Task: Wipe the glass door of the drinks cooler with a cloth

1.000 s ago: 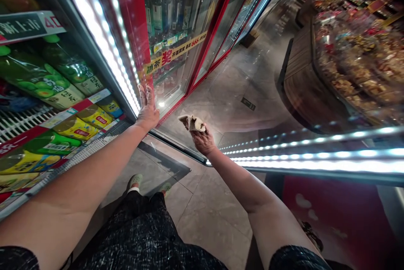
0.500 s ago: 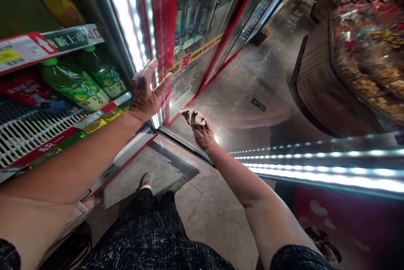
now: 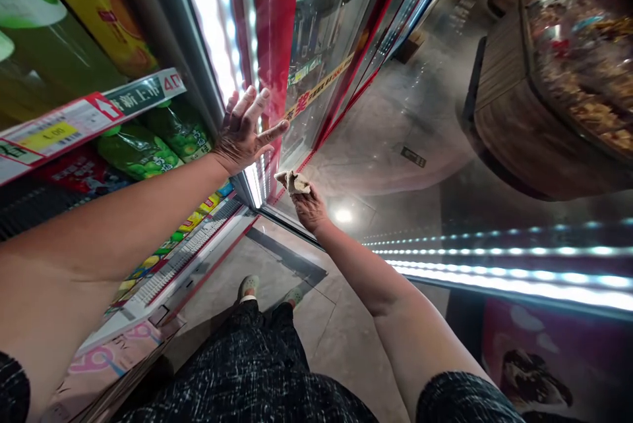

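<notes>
With its fingers spread, my left hand (image 3: 247,130) rests against the lit inner edge (image 3: 210,14) of a drinks cooler. Nothing is held in it. My right hand (image 3: 310,207) is closed round a crumpled, off-white cloth (image 3: 293,181), just to the right of the cooler's lower corner. The cloth is against or close to the glass door (image 3: 356,202); I cannot tell whether it touches. The door's frame, with bright light strips (image 3: 494,271), runs off to the right beneath my right forearm.
Left, cooler shelves hold green bottles (image 3: 141,149) behind a price rail (image 3: 89,120). A pink box (image 3: 116,360) stands low at the left. Beyond the glass, a rounded wooden display stand (image 3: 514,100) carries packaged goods. Grey floor tiles (image 3: 316,331) lie around my shoes (image 3: 248,286).
The view has shifted, with the shelves showing nearer and lower. My left hand has moved a little to the right in view, and my right hand with the cloth slightly left.
</notes>
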The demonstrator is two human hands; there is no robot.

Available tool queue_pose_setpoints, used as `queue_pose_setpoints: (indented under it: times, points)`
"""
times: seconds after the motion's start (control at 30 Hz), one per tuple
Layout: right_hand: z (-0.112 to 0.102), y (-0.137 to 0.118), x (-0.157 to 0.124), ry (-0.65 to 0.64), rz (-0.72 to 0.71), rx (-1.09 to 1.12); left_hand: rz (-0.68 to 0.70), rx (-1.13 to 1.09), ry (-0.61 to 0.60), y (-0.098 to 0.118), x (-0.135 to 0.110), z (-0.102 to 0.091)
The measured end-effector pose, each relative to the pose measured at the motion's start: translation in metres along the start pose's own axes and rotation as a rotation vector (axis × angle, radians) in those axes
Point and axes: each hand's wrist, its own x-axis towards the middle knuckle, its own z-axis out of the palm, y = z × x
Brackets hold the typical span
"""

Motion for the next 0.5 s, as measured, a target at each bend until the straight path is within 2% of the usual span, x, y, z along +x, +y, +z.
queue_pose_setpoints:
  times: [0.13,0.27,0.37,0.5]
  points:
    - [0.016,-0.008,0.023,-0.062,-0.001,-0.029,0.016,-0.016,-0.047,-0.009,0.003,-0.003]
    - [0.036,-0.020,0.037,-0.109,-0.024,-0.014,0.025,-0.012,-0.058,-0.009,0.002,-0.004]
    - [0.037,-0.029,0.053,-0.100,-0.030,-0.004,0.044,-0.029,-0.048,-0.006,0.002,-0.005]
    - [0.028,-0.037,0.086,0.007,-0.073,0.031,0.041,-0.062,0.007,-0.008,0.005,-0.001]
